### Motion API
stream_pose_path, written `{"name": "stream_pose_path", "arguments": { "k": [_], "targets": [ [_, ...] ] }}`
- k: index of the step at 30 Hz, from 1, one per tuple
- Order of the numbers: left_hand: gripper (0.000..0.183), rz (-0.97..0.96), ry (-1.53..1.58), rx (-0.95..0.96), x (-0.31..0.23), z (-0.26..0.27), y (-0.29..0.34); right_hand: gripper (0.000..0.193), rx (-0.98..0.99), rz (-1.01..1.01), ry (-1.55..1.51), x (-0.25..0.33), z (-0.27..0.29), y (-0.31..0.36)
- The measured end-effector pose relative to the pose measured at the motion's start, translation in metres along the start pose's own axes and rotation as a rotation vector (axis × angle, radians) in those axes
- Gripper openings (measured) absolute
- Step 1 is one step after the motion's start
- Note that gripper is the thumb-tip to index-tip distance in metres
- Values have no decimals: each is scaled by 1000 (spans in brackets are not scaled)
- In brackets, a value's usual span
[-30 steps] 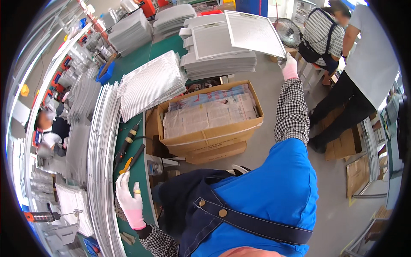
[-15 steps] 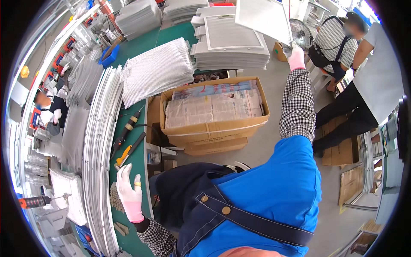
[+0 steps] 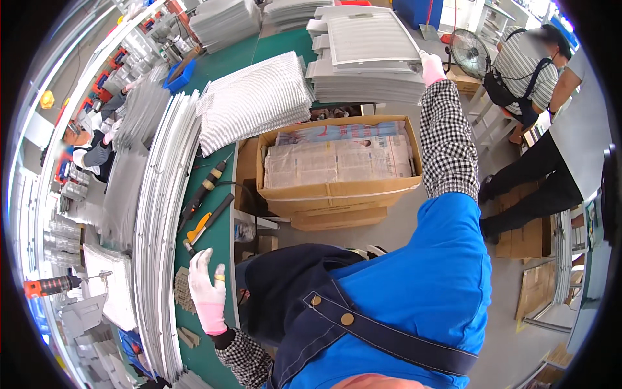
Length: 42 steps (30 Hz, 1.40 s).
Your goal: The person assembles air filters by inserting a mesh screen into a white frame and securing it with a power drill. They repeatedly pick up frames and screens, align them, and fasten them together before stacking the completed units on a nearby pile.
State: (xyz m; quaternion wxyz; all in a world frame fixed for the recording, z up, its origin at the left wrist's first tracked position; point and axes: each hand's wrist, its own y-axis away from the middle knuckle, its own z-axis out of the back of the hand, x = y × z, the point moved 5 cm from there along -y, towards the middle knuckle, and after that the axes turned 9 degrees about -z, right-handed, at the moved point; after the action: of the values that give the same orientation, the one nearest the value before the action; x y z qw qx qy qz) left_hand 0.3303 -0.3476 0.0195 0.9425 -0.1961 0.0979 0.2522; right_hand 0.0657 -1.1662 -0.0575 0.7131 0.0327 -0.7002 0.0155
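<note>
My right hand point(image 3: 432, 67), in a white glove with a pink cuff, is closed on the corner of a white-framed mesh panel point(image 3: 372, 37). That panel lies nearly flat over a stack of similar panels point(image 3: 369, 87) at the far end of the green bench point(image 3: 223, 272). My left hand point(image 3: 208, 286), gloved the same way, hovers over the bench's near edge with its fingers apart and holds nothing. Just beyond it lie a yellow-and-black hand tool point(image 3: 198, 227) and a corded electric screwdriver point(image 3: 206, 188). Small beige pieces point(image 3: 184, 288) sit beside the left hand.
An open cardboard box point(image 3: 337, 190) with newspaper on top stands beside the bench. Silver mesh sheets point(image 3: 256, 100) and long metal frame strips point(image 3: 159, 220) lie on the bench. A fan point(image 3: 468, 53), a seated person point(image 3: 528, 71) and a standing person point(image 3: 541, 168) are at the right.
The framed panel has come down from a raised tilt onto the stack, with my right hand still on its corner. My left hand stays open by the bench edge. The view has shifted slightly.
</note>
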Motion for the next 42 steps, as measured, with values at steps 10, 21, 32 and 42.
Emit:
{"name": "stream_pose_path", "arguments": {
  "k": [10, 21, 32, 42],
  "targets": [
    [41, 118, -14, 40, 8, -1, 24, 42, -260, 142, 1163, 49, -6, 71],
    [41, 137, -4, 92, 15, -11, 5, 42, -210, 59, 1201, 43, -19, 61],
    [41, 93, -7, 135, 15, -19, -22, 48, -253, 256, 610, 31, 11, 24],
    [36, -58, 157, -4, -17, -13, -69, 28, 138, 195, -393, 27, -43, 187]
  ]
}}
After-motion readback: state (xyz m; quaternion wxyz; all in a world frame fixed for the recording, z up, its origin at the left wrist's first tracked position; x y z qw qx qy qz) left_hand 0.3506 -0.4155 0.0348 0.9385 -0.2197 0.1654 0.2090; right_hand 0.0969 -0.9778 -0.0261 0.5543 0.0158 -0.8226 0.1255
